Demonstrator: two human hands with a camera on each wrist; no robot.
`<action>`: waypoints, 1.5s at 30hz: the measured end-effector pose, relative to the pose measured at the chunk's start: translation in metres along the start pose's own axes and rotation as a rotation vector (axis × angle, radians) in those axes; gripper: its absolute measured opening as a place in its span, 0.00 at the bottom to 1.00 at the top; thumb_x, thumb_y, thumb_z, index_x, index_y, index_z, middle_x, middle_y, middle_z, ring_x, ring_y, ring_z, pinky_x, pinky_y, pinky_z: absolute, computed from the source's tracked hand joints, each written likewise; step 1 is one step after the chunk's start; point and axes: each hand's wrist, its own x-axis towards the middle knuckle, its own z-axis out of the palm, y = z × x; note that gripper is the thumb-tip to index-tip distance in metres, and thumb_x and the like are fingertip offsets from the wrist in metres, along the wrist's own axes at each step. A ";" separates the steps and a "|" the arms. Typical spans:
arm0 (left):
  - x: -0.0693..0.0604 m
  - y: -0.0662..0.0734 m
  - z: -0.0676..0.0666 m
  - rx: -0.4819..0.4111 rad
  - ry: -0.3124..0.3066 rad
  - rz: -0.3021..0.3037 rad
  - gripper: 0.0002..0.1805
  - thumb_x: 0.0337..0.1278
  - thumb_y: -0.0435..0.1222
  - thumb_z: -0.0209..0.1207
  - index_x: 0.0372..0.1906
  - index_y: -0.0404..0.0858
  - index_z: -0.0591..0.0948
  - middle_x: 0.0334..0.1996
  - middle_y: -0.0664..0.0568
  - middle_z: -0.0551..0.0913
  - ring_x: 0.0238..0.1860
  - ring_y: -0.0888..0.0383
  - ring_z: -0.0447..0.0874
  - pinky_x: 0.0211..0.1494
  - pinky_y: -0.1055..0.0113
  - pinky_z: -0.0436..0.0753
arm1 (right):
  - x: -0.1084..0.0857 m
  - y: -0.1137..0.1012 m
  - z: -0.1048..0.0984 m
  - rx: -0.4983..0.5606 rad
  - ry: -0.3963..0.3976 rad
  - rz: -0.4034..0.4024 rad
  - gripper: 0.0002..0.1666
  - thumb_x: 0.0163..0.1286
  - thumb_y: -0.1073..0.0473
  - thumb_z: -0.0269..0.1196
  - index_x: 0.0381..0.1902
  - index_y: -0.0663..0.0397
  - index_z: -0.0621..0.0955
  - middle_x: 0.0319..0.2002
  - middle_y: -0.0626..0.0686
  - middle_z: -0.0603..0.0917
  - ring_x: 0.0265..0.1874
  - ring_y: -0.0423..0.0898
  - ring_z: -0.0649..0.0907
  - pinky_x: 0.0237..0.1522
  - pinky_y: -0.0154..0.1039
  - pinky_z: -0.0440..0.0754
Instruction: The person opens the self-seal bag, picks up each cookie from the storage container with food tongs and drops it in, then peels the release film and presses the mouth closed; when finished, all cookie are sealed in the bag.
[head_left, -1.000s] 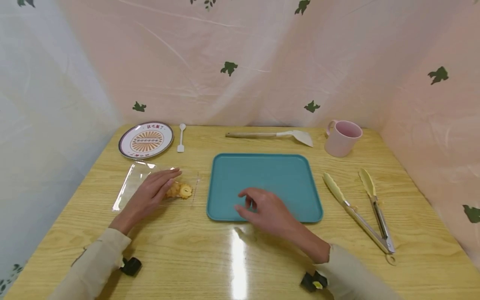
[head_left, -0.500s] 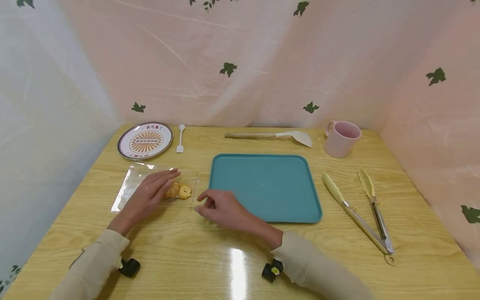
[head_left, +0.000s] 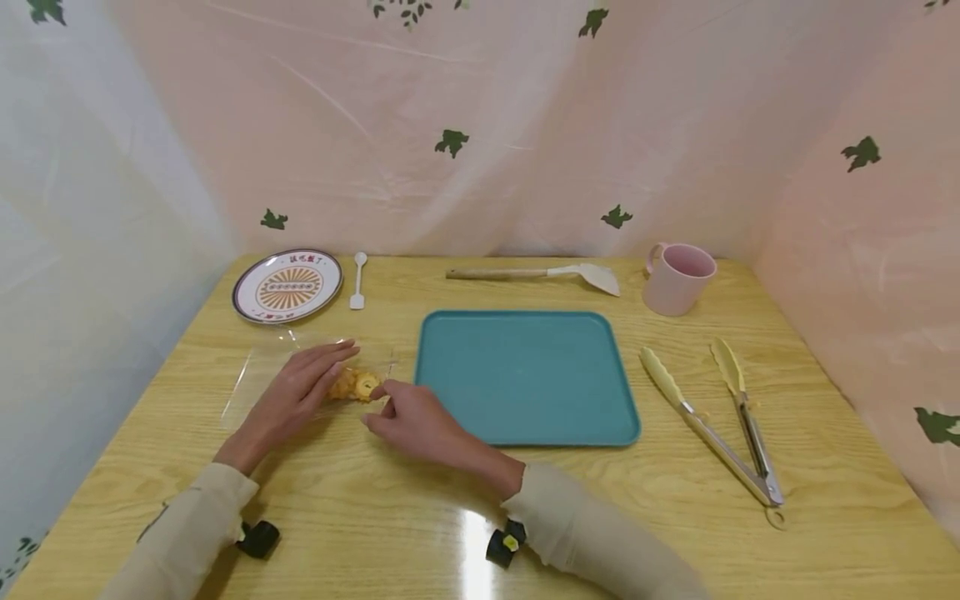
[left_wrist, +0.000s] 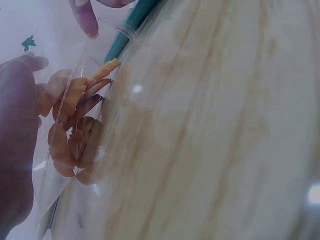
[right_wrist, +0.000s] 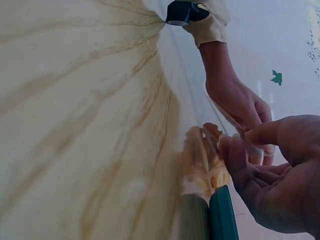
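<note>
Left hand [head_left: 298, 385], straight-fingered on bag [head_left: 257, 379]; right hand [head_left: 418, 421], thumb and finger apart by biscuits [head_left: 366, 384]: reach stage, I judge, pinch needed.

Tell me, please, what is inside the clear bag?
Several golden cookies, it seems, lie inside the bag. The left hand covers part of it in the head view, so I cannot count them all.
</note>
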 end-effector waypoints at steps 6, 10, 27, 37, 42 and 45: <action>0.000 0.000 0.000 -0.004 0.003 0.012 0.19 0.79 0.30 0.51 0.68 0.37 0.79 0.67 0.42 0.78 0.67 0.38 0.73 0.74 0.52 0.65 | 0.006 -0.003 0.007 0.098 -0.011 0.030 0.21 0.76 0.59 0.64 0.60 0.66 0.80 0.23 0.45 0.85 0.17 0.38 0.82 0.22 0.32 0.81; -0.001 0.000 0.001 -0.005 -0.004 0.007 0.19 0.80 0.29 0.50 0.68 0.36 0.79 0.67 0.42 0.78 0.67 0.38 0.72 0.74 0.50 0.65 | 0.007 -0.002 0.013 0.191 -0.026 0.020 0.15 0.78 0.63 0.62 0.55 0.68 0.81 0.19 0.47 0.84 0.12 0.39 0.80 0.16 0.34 0.80; 0.003 0.002 -0.004 0.017 -0.020 -0.001 0.20 0.80 0.31 0.50 0.70 0.34 0.76 0.64 0.39 0.80 0.65 0.37 0.74 0.69 0.39 0.68 | 0.009 0.001 0.024 0.336 0.046 -0.022 0.06 0.79 0.66 0.60 0.42 0.66 0.80 0.16 0.50 0.81 0.09 0.38 0.78 0.13 0.35 0.79; 0.038 -0.004 -0.026 -0.026 -0.247 -0.195 0.24 0.85 0.43 0.46 0.71 0.33 0.75 0.68 0.35 0.76 0.69 0.34 0.71 0.70 0.35 0.66 | 0.008 -0.002 0.026 0.316 0.040 -0.025 0.06 0.80 0.66 0.58 0.43 0.64 0.81 0.17 0.49 0.81 0.10 0.39 0.77 0.13 0.34 0.78; 0.064 -0.009 -0.026 -0.055 -0.404 -0.268 0.25 0.84 0.43 0.47 0.69 0.30 0.75 0.68 0.32 0.75 0.70 0.33 0.69 0.71 0.36 0.67 | 0.007 0.000 0.026 0.301 0.046 -0.025 0.06 0.80 0.65 0.59 0.43 0.64 0.81 0.17 0.47 0.81 0.10 0.39 0.78 0.14 0.34 0.78; 0.074 -0.011 -0.021 -0.087 -0.452 -0.281 0.23 0.83 0.41 0.49 0.67 0.28 0.77 0.65 0.32 0.78 0.68 0.33 0.72 0.69 0.37 0.69 | 0.007 0.000 0.025 0.291 0.045 -0.036 0.06 0.79 0.65 0.59 0.43 0.63 0.81 0.17 0.47 0.81 0.11 0.38 0.78 0.14 0.34 0.79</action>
